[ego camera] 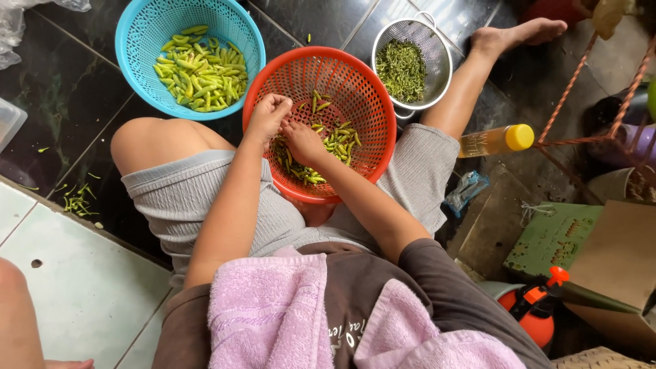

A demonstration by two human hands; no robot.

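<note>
Both hands work in the orange basket [355,89], left hand [268,116] curled shut, right hand [302,140] pinching green chillies [335,140]; best picked one stem at a time.

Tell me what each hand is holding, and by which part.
Both hands are in the orange basket among green chilies. The left hand is closed as if pinching something small, but it is hidden. Whether the right hand holds a chili cannot be told.

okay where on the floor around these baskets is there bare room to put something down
Bare dark tile lies left of the blue basket, and pale tile by the left knee. A strip runs between the blue basket and metal strainer. The right side is crowded: bottle, boxes, sprayer.
</note>
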